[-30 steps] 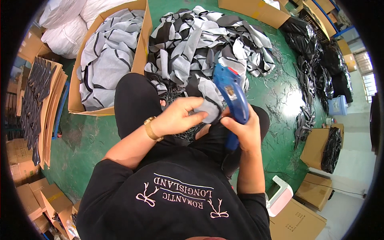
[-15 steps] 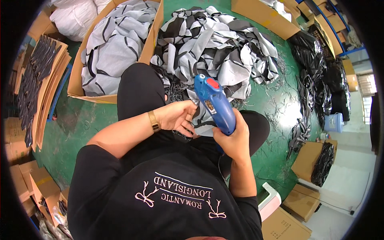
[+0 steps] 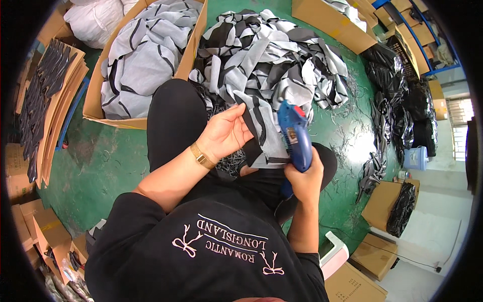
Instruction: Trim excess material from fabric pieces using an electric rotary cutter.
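Two hands work over the lap: the left hand point(image 3: 226, 136) is half-open, fingers curled on the edge of a grey-and-black fabric piece point(image 3: 261, 136), and the right hand point(image 3: 304, 178) is closed round the handle of a blue tagging gun point(image 3: 294, 133), its nose up against the cloth. The piece lies across the person's knees, just in front of the heap point(image 3: 271, 60) on the green floor point(image 3: 100, 161).

Risks, as I judge them: the gun's tip sits close to the left fingers, so a slip of the cloth could bring it onto a fingertip. The piece is held by one edge only; it may slide off the lap, or the tip may land in the wrong spot.

One open carton point(image 3: 95, 103) at upper left is nearly full of similar grey pieces with black stripes. Flat cardboard point(image 3: 55, 100) beside it carries rows of dark items, too small to identify. Cartons point(image 3: 382, 206) at right hold black bagged bundles.
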Tool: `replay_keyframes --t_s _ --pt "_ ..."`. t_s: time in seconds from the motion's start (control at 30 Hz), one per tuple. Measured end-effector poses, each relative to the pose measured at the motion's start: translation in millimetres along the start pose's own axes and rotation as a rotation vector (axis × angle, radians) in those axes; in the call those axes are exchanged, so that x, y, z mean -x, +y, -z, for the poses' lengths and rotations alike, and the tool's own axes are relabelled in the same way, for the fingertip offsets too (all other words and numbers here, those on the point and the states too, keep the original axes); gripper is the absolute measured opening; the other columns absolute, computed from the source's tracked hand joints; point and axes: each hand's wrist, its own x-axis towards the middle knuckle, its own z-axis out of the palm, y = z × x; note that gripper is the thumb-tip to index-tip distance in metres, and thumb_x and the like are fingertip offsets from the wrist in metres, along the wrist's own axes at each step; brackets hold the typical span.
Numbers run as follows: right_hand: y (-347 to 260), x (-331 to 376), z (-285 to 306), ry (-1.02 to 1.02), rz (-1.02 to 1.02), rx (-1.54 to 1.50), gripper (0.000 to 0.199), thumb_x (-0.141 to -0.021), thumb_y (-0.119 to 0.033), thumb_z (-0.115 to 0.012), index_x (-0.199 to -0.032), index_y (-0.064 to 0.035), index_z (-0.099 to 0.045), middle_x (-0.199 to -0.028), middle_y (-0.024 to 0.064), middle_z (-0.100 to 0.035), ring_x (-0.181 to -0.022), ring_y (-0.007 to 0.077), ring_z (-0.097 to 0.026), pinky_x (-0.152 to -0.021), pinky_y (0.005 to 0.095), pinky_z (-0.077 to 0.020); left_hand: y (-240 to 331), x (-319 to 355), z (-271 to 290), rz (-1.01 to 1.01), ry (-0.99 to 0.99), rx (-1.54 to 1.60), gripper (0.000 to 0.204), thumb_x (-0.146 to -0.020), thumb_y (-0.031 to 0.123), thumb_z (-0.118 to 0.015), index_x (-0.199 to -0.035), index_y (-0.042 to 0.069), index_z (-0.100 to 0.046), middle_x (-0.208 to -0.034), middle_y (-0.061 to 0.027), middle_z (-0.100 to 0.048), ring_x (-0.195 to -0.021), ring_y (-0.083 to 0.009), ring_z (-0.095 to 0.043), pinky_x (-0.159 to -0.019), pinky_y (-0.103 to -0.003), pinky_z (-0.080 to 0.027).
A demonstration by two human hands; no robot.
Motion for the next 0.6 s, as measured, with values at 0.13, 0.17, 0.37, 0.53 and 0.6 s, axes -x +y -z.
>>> replay_keyframes --t_s 0.13,0.17,0.37,0.53,0.6 --pt "-5 4 -6 -0.049 0.04 0.04 0.044 -0.063 -0.004 -0.064 -0.106 0.0024 -0.058 -0.083 0.0151 -0.063 -0.075 0.0209 -0.061 -0.074 0.0298 -0.0481 -3 6 -34 -0.007 -0.008 -0.011 0.032 -0.099 0.03 -0.044 -0.115 0.006 -0.058 -0.109 -0.0092 -0.066 -0.101 -0.0212 -0.064 -0.091 -0.038 -0.051" --pt "-5 3 -7 -0.043 0.038 0.037 0.044 -0.063 -0.004 -0.064 -0.106 0.0024 -0.058 -0.083 0.0151 -0.063 -0.075 0.0209 -0.061 -0.074 0.0298 -0.0481 -5 8 -38 -0.013 -0.004 -0.103 0.032 -0.098 0.031 -0.047 -0.116 0.007 -0.057 -0.109 -0.0084 -0.067 -0.1 -0.0205 -0.064 -0.09 -0.038 -0.051" --pt "3 -2 -4 -0.013 -0.003 0.01 0.043 -0.062 -0.007 -0.066 -0.104 0.0025 -0.059 -0.08 0.0083 -0.061 -0.073 0.0143 -0.056 -0.072 0.0276 -0.0468 2 21 -32 0.133 0.115 -0.349 0.031 -0.097 0.027 -0.053 -0.119 0.006 -0.055 -0.11 -0.0092 -0.066 -0.097 -0.0248 -0.067 -0.083 -0.039 -0.056" --pt "9 -8 1 -0.095 -0.028 -0.047 0.041 -0.064 -0.006 -0.068 -0.104 0.0027 -0.059 -0.081 0.0047 -0.061 -0.074 0.0129 -0.056 -0.073 0.0259 -0.0458 -6 13 -32 -0.038 0.077 -0.393 0.026 -0.095 0.02 -0.057 -0.116 0.004 -0.057 -0.108 -0.0105 -0.066 -0.096 -0.0233 -0.066 -0.084 -0.038 -0.056" --pt "15 -9 3 -0.141 -0.099 -0.204 0.037 -0.066 -0.005 -0.069 -0.102 0.0021 -0.059 -0.082 0.0037 -0.061 -0.074 0.0119 -0.057 -0.072 0.025 -0.0455 -3 11 -34 -0.119 0.154 -0.483 0.023 -0.092 0.015 -0.061 -0.112 0.004 -0.058 -0.104 -0.0089 -0.066 -0.094 -0.0215 -0.066 -0.082 -0.037 -0.056"
